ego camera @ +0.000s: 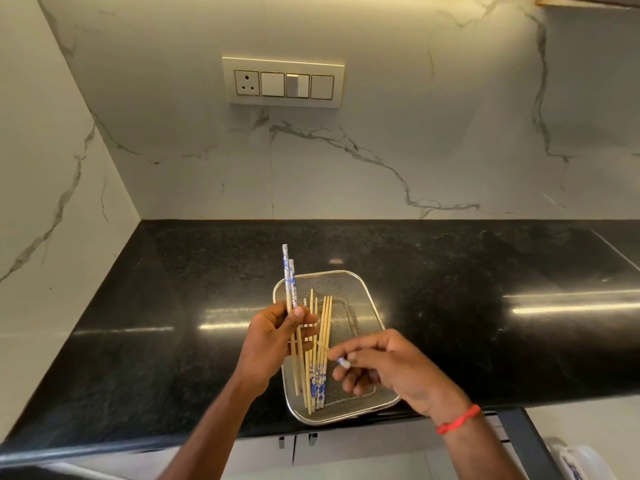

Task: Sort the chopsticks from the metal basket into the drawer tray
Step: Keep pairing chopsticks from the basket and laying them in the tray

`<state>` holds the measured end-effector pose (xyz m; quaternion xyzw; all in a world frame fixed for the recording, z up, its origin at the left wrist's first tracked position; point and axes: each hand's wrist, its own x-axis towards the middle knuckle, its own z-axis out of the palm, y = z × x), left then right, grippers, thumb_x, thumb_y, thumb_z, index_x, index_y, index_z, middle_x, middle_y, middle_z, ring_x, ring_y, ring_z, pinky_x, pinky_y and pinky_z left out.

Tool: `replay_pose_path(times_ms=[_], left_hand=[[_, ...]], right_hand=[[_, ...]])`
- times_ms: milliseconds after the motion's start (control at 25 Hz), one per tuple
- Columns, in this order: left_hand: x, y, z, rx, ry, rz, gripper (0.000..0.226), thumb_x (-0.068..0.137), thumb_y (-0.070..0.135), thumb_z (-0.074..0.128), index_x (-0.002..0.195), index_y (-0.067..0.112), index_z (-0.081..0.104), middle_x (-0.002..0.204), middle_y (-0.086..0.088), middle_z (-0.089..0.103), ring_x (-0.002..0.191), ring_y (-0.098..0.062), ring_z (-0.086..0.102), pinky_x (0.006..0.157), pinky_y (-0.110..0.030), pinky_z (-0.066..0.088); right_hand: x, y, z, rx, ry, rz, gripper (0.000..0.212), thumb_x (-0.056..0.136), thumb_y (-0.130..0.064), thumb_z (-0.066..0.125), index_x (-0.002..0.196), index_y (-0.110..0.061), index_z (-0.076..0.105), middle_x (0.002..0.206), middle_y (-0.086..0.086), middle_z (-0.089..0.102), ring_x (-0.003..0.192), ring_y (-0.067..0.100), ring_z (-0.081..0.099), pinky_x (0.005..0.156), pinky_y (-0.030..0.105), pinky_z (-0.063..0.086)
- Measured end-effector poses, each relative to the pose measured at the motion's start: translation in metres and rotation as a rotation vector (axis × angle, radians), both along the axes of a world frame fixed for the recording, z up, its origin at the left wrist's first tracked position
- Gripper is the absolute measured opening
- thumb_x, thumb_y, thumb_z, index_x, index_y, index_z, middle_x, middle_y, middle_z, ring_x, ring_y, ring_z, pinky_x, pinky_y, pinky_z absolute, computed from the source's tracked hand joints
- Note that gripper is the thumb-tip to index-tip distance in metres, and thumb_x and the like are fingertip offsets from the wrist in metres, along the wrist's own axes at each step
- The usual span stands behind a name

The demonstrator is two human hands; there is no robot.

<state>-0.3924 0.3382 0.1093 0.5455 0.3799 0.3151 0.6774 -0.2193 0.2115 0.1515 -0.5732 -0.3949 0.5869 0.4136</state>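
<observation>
1. So, far left is just the marble-look wall point(52, 168), white with grey veins, meeting a black polished stone counter point(173, 306) that's speckled and shiny with light streaks on it.

2. Left hand point(273, 337) comes up from the bottom with the palm turned toward the camera, fingers and thumb closed around two chopsticks point(290, 296). Those two stand nearly upright, blue-and-white patterned ends at the top, plain wooden tips poking out below the fist.

3. Metal basket point(367, 299) sits on the counter near the front edge. It's a rounded-rectangle tray made of fine wire mesh with a smooth shiny rim. Both hands hover over it.

4. Inside it there's a loose bunch of chopsticks point(323, 341) lying lengthwise, roughly six or seven as far as I can count, hard to be exact because they overlap. Thin bamboo-coloured sticks, with their blue floral ends toward the near rim.

5. Right hand point(391, 365) reaches in from the lower right, knuckles up, thumb and forefinger pinched on the blue-white end of one chopstick point(344, 362). The other fingers curl underneath. One red thread bracelet point(459, 419) circles that wrist.

6. Up on the back wall there's one switch plate point(283, 83): one round-pin socket and three rocker switches in a cream frame.
</observation>
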Motion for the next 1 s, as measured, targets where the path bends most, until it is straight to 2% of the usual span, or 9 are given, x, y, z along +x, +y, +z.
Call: replay_pose_path(times_ms=[80,200,280,400,480,600,760,880,1000], left_hand=[[0.009,-0.006,0.004,0.009,-0.024,-0.067,0.023,0.097,0.020,0.057,0.110,0.005,0.068,0.100,-0.013,0.078,0.092,-0.032,0.075,0.081,-0.043,0.063],[0.027,-0.020,0.016,0.023,-0.051,-0.207,0.024,0.097,0.016,0.056,0.111,0.001,0.069,0.095,-0.013,0.078,0.085,-0.029,0.076,0.077,-0.038,0.063],[0.042,-0.033,0.023,0.042,-0.065,-0.309,0.026,0.096,0.019,0.056,0.109,0.000,0.070,0.093,-0.018,0.076,0.083,-0.032,0.075,0.076,-0.040,0.062],[0.060,-0.050,0.027,0.032,-0.082,-0.389,0.030,0.094,0.025,0.057,0.107,0.001,0.070,0.097,-0.025,0.075,0.088,-0.042,0.074,0.079,-0.051,0.062],[0.072,-0.060,0.026,0.010,-0.089,-0.439,0.029,0.096,0.022,0.056,0.107,0.000,0.070,0.097,-0.024,0.075,0.088,-0.043,0.074,0.079,-0.051,0.062],[0.086,-0.074,0.024,-0.006,-0.073,-0.504,0.027,0.096,0.020,0.056,0.108,0.000,0.070,0.096,-0.023,0.076,0.083,-0.041,0.075,0.076,-0.048,0.063],[0.103,-0.093,0.018,-0.021,-0.051,-0.595,0.025,0.097,0.019,0.055,0.110,0.004,0.070,0.096,-0.021,0.076,0.085,-0.042,0.075,0.078,-0.052,0.062],[0.109,-0.106,0.015,-0.047,-0.044,-0.640,0.023,0.098,0.015,0.055,0.112,0.002,0.069,0.097,-0.021,0.076,0.084,-0.041,0.075,0.075,-0.050,0.063],[0.111,-0.114,0.015,-0.055,-0.045,-0.667,0.025,0.096,0.013,0.057,0.114,0.000,0.067,0.096,-0.023,0.076,0.079,-0.039,0.075,0.071,-0.047,0.064]], right_hand=[[0.008,-0.006,0.022,0.168,0.026,-0.037,0.019,0.086,-0.006,0.070,0.104,-0.003,0.073,0.081,0.015,0.072,0.063,0.017,0.065,0.054,0.021,0.051],[0.010,-0.002,0.043,0.292,-0.136,-0.313,0.012,0.084,-0.017,0.075,0.092,-0.008,0.077,0.059,-0.004,0.063,0.050,0.007,0.050,0.045,0.015,0.038],[0.008,0.002,0.045,0.337,-0.244,-0.492,0.010,0.085,-0.020,0.073,0.089,-0.011,0.078,0.053,-0.009,0.062,0.048,0.002,0.052,0.047,0.013,0.039],[0.008,-0.001,0.038,0.346,-0.345,-0.645,0.014,0.082,-0.023,0.077,0.092,-0.014,0.078,0.066,-0.003,0.073,0.055,0.003,0.064,0.051,0.021,0.050],[0.014,-0.014,0.031,0.299,-0.378,-0.758,0.018,0.080,-0.024,0.079,0.094,-0.015,0.076,0.071,0.003,0.073,0.051,0.004,0.063,0.047,0.025,0.051],[0.023,-0.034,0.026,0.260,-0.369,-0.854,0.020,0.080,-0.020,0.079,0.100,-0.017,0.074,0.070,0.005,0.072,0.048,0.003,0.059,0.047,0.022,0.051],[0.040,-0.062,0.023,0.198,-0.306,-0.833,0.018,0.087,-0.019,0.071,0.103,-0.011,0.074,0.066,-0.005,0.069,0.048,-0.002,0.058,0.050,0.012,0.046],[0.048,-0.074,0.020,0.226,-0.355,-0.896,0.018,0.089,-0.023,0.070,0.103,-0.013,0.074,0.078,-0.002,0.074,0.060,0.000,0.065,0.051,0.015,0.047],[0.051,-0.082,0.016,0.249,-0.281,-0.978,0.021,0.089,-0.023,0.069,0.107,-0.013,0.074,0.087,0.001,0.076,0.077,0.011,0.073,0.065,0.027,0.060]])
